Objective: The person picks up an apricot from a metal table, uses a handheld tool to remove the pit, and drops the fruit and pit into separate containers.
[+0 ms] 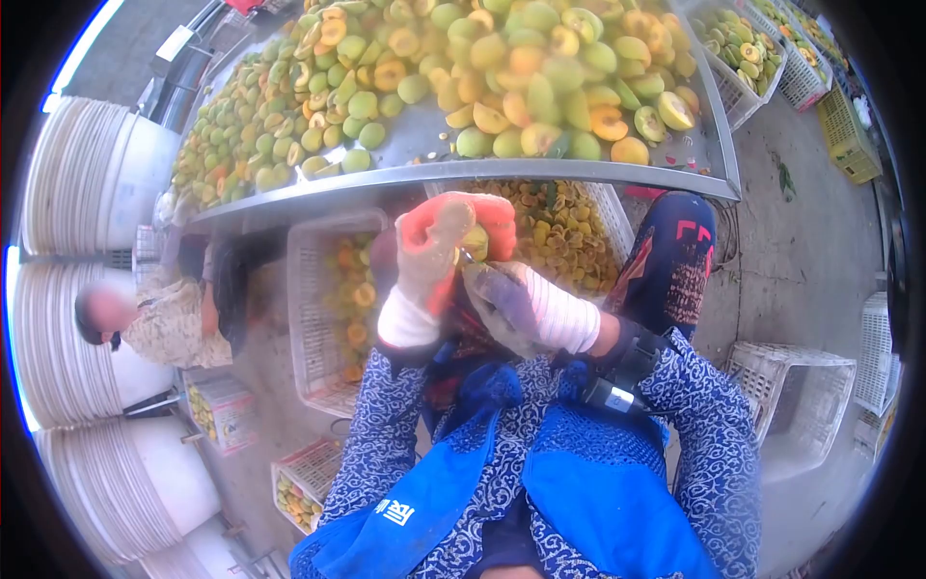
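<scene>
My left hand (446, 241), in an orange-red and white glove, is closed around a yellow-green stone fruit (475, 242). Close against it is my right hand (503, 297), in a grey-purple glove with a white ribbed cuff. Its fingers grip a small metal tool (467, 256), whose shiny tip touches the fruit; the handle is hidden in the glove. Both hands meet above my lap, just in front of the metal table edge. Below and beyond them stands a crate of cut fruit halves (564, 236). Left of my hands is another white crate (307, 289) holding orange-yellow halves.
A metal table (386, 177) carries a large heap of green and orange fruit (521, 77), some cut open. At left, a person (178, 318) sits near stacked white round containers (77, 328). White crates (796, 396) stand at right; filled crates (738, 58) stand at the back right.
</scene>
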Demonstrator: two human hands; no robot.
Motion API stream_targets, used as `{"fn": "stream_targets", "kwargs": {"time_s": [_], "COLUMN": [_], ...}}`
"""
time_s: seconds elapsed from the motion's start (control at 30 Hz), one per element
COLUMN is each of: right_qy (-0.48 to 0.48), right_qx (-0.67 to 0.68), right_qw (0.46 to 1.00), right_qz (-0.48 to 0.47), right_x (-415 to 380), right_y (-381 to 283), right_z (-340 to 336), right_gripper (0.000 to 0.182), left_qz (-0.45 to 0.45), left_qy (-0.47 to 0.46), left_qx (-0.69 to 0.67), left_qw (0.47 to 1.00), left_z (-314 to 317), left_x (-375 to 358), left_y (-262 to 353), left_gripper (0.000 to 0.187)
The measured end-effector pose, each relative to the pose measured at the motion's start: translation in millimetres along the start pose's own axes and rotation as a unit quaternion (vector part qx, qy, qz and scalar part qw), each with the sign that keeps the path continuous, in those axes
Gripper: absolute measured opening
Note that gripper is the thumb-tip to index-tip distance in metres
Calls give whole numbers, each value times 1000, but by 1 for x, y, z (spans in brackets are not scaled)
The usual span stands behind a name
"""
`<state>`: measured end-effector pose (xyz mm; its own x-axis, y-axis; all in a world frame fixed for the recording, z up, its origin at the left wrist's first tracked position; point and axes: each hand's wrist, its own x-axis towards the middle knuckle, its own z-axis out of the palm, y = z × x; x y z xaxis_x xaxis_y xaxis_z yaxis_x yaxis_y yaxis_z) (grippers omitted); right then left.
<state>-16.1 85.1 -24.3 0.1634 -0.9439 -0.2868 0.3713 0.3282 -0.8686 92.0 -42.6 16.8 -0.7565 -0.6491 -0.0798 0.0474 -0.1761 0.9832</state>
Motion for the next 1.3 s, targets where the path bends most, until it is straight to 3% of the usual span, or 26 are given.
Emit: {"fn": "stream_targets", "kwargs": {"time_s": [0.07, 0.13, 0.2, 0.27, 0.33, 0.43, 0.47, 0.57, 0.6, 0.7, 0.73, 0.8, 0.87, 0.97, 1.0, 1.07, 1.13, 1.17, 1.23, 1.3], "right_qy": [-35, 70, 183, 81, -19, 6, 67, -40, -96, 2, 92, 4, -133, -163, -130, -146, -186, -199, -266, -184], "right_qx": [13, -84, -197, -60, 37, -17, -69, 32, 88, -34, -102, -10, 139, 303, 301, 322, 321, 317, 447, 620], "right_qw": [998, 987, 917, 990, 997, 1000, 993, 998, 986, 999, 975, 999, 978, 933, 937, 930, 927, 926, 851, 762], "right_qz": [54, -114, -294, -98, 62, 19, -73, 40, 107, 27, -177, -37, 75, 110, 118, 98, 52, 45, 69, 28], "right_x": [-9, -1, 16, 3, -13, -16, -5, -12, -19, -12, 1, -11, -19, -20, -18, -14, -14, -14, -11, -12], "right_y": [-24, -11, 19, 4, -20, -35, -16, -20, -36, -28, -20, -17, -18, -20, -25, -17, -6, -1, 17, 29], "right_z": [-3, 7, 12, 4, -6, -5, 2, -18, -26, -22, -8, -24, -37, -39, -37, -44, -52, -55, -64, -61], "right_gripper": [37, 38, 41, 42, 42, 43, 45, 43, 42, 41, 42, 44, 44, 43, 51, 49, 47, 46, 44, 43], "left_qz": [48, 24, 10, 12, 64, 149, 172, 140, 179, 191, 190, 240, 290, 128, 71, -32, -103, -72, -9, 92], "left_qy": [-2, 92, 169, 143, 88, 52, 39, 45, 3, -48, -57, -75, -86, -94, -101, 17, 81, 111, 176, 279], "left_qx": [15, -93, -130, -114, -84, -37, -36, -35, -19, 66, 66, 131, 162, 38, -28, -239, -448, -396, -287, -57], "left_qw": [999, 991, 977, 983, 991, 987, 984, 989, 984, 978, 978, 959, 939, 987, 992, 970, 884, 909, 942, 954], "left_z": [0, 16, 35, 32, 20, 15, 16, 19, 9, 5, 2, -1, 8, 28, 29, 42, 46, 38, 9, -39], "left_x": [2, -1, -6, -8, -8, -1, 1, 3, 8, 19, 24, 30, 33, 30, 32, 29, 38, 40, 30, 2], "left_y": [-4, -8, -9, -14, -26, -35, -36, -31, -38, -31, -36, -36, -30, -13, -11, -26, -36, -33, -21, 0], "left_gripper": [54, 54, 57, 58, 60, 48, 46, 47, 48, 46, 45, 44, 47, 53, 57, 56, 53, 53, 51, 45]}}
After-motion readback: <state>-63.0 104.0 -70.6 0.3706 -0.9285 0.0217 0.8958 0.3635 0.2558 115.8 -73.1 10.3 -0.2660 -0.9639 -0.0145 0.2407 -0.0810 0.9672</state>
